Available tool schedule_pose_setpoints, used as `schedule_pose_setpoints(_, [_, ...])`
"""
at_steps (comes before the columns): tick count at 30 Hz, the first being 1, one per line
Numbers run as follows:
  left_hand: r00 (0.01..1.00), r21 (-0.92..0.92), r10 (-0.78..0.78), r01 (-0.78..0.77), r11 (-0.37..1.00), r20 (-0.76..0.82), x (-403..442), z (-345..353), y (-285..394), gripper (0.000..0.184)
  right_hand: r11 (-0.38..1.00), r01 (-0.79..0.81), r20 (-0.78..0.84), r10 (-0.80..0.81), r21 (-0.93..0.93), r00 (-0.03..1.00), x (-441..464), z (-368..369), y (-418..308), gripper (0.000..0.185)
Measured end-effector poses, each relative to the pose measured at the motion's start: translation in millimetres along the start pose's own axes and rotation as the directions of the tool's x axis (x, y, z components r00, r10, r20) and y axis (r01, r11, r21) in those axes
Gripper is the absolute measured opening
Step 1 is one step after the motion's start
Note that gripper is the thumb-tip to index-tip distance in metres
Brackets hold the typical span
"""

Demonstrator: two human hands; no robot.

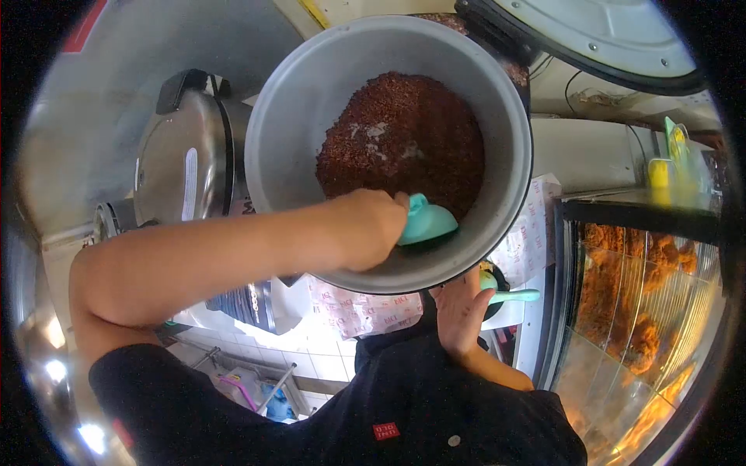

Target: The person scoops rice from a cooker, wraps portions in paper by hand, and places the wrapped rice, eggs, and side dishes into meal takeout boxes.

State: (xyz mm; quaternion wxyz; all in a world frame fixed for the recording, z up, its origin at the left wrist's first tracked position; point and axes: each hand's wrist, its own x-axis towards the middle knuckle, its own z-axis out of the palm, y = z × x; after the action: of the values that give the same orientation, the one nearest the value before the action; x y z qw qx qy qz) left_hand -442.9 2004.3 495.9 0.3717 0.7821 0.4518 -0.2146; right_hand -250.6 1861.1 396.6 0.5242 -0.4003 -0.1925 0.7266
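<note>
My left hand [373, 225] reaches into a large grey metal pot [287, 109], its fingers closed on a turquoise rice scoop [429, 222]. The scoop is at the near inner wall, by the edge of a heap of dark reddish-brown grains [404, 132] that look like cooked rice. A few paler patches lie on top of the heap. At the pot's near right rim, my right hand [460, 314] bears against the outside, thumb apart; its fingertips are partly hidden at the rim. Beside that hand sticks out the turquoise handle [517, 295] of another utensil.
A closed steel cooker [183, 155] stands to the left. A raised round lid [606, 31] is at the upper right. On the right, a glass display case [645, 303] holds fried pieces of food. Printed paper [365, 311] lies below the pot.
</note>
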Motion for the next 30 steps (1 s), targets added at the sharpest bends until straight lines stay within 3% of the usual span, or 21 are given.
schedule_pose_setpoints(3, [0.986,-0.148,0.081,-0.06,0.987,0.145,27,-10,-28,0.027,1.0,-0.01,0.011,0.01,0.015,1.0,-2,-1,-2,0.101])
schedule_pose_setpoints(4, [0.975,-0.336,-0.004,0.081,0.938,0.224,28,-22,-31,0.028,1.0,-0.009,0.022,0.009,0.023,1.0,0,0,-3,0.101])
schedule_pose_setpoints(6, [0.902,-0.626,-0.104,0.37,0.687,0.419,29,-39,-35,0.03,0.998,-0.058,0.097,0.058,0.0,0.994,2,-8,-8,0.109])
schedule_pose_setpoints(7, [0.939,-0.628,-0.144,0.318,0.711,0.312,33,-41,-41,0.033,0.996,-0.088,0.131,0.089,-0.014,0.987,1,-11,-9,0.113])
schedule_pose_setpoints(8, [0.99,-0.418,-0.129,0.142,0.897,0.06,44,-38,-54,0.033,0.996,-0.086,0.132,0.087,-0.016,0.987,1,-12,-9,0.113])
schedule_pose_setpoints(10, [0.962,-0.08,-0.013,-0.009,0.997,-0.272,62,-37,-72,0.035,0.997,-0.078,0.139,0.08,-0.021,0.987,1,-11,-9,0.113])
schedule_pose_setpoints(11, [0.964,-0.147,-0.176,0.149,0.978,-0.197,71,-31,-70,0.041,0.999,-0.049,0.119,0.051,-0.018,0.992,1,-8,-9,0.107])
schedule_pose_setpoints(12, [0.936,-0.019,-0.174,0.177,0.984,-0.304,72,-20,-64,0.046,1.0,-0.016,0.101,0.017,-0.014,0.995,1,-2,-9,0.101])
schedule_pose_setpoints(14, [0.934,0.084,-0.262,0.29,0.953,-0.243,55,-17,-26,0.053,1.0,0.013,0.072,-0.013,-0.002,0.997,1,0,-7,0.097])
schedule_pose_setpoints(16, [0.952,0.045,-0.22,0.235,0.971,-0.214,47,1,1,0.059,1.0,0.001,0.046,-0.002,0.018,0.999,-1,-4,-1,0.097])
schedule_pose_setpoints(19, [0.969,0.01,-0.176,0.18,0.984,-0.172,37,10,12,0.064,0.998,-0.057,0.105,0.057,0.004,0.993,-1,-7,-4,0.113])
schedule_pose_setpoints(22, [0.986,-0.052,-0.141,0.137,0.989,-0.084,25,11,14,0.057,0.998,0.0,0.044,-0.003,0.069,0.999,-2,-7,2,0.096])
schedule_pose_setpoints(24, [0.995,-0.092,-0.076,0.071,0.993,-0.059,10,7,14,0.049,0.998,0.002,0.03,-0.003,0.062,1.0,-2,0,-2,0.097])
schedule_pose_setpoints(27, [0.989,-0.22,-0.117,0.135,0.966,0.091,-8,-14,12,0.051,0.999,-0.01,0.036,0.009,0.04,0.999,-2,-2,-2,0.098])
schedule_pose_setpoints(30, [0.993,-0.306,0.002,-0.039,0.951,-0.121,-21,-14,-2,0.049,1.0,-0.024,0.059,0.023,0.014,0.998,1,-6,-5,0.099])
